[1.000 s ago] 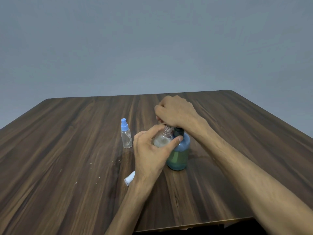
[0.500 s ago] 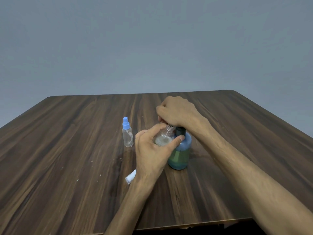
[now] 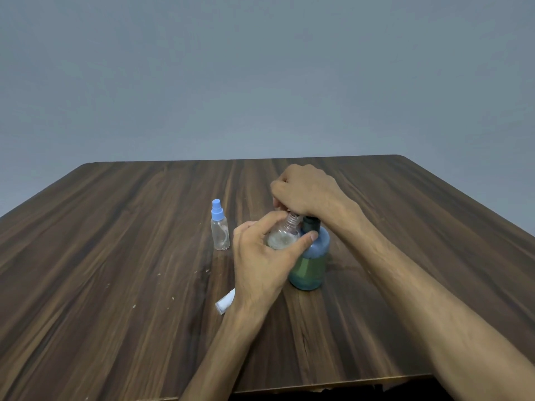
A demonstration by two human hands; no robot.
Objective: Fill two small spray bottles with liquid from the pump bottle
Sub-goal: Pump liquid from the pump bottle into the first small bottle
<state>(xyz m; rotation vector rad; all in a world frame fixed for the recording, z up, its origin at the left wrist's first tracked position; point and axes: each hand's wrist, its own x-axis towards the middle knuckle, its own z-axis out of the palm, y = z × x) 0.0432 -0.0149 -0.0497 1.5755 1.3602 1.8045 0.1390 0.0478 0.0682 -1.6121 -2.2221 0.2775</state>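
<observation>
A blue-green pump bottle (image 3: 310, 263) with a black collar stands upright on the wooden table (image 3: 115, 270). My right hand (image 3: 304, 191) is closed over its pump head, which is hidden under the palm. My left hand (image 3: 260, 261) grips an uncapped clear spray bottle (image 3: 285, 235), tilted with its threaded neck up under the right hand; whitish liquid shows inside it. A second clear spray bottle (image 3: 220, 228) with a blue cap stands upright to the left, apart from both hands.
A small white cap (image 3: 224, 303) lies on the table beside my left wrist. The table's near edge runs just below my forearms. A plain grey wall rises behind the table.
Almost nothing has moved; both hands keep the same grips, and the view has shifted very slightly.
</observation>
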